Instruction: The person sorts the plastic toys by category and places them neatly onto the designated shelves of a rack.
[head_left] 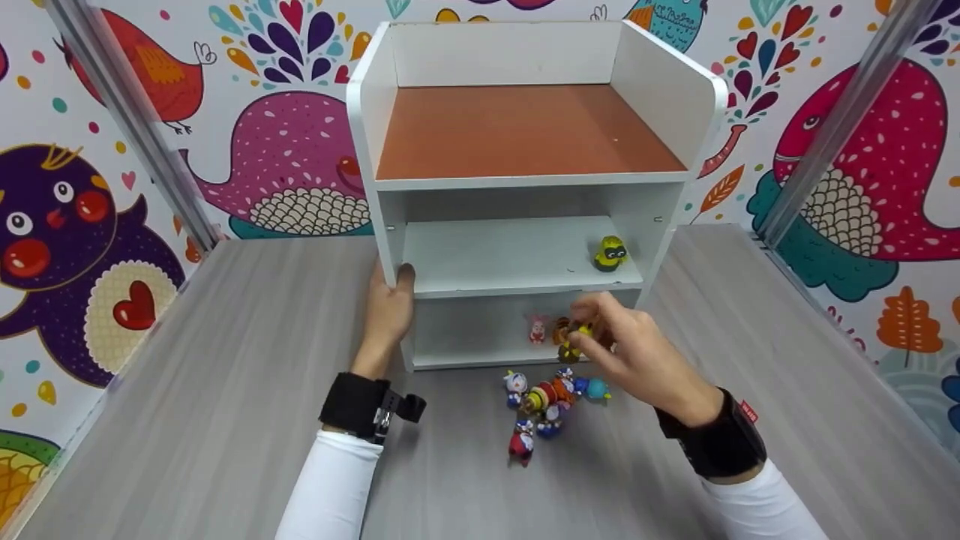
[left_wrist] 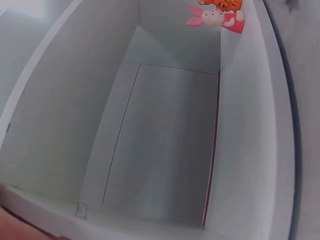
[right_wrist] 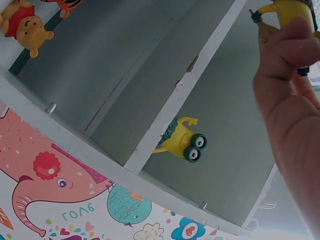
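My left hand holds the left side panel of a small white shelf unit. In my right hand, in front of the lower shelf, fingers and thumb pinch a yellow minion figure, partly hidden by the fingers. Another minion figure with dark goggles stands at the right end of the middle shelf. On the bottom shelf are a pink piglet figure, an orange striped tiger figure and a yellow bear figure in a red shirt.
A cluster of several small colourful figures lies on the grey wood-grain surface before the unit. The unit's top has a brown board between raised white sides. Behind stands a wall with cartoon animals.
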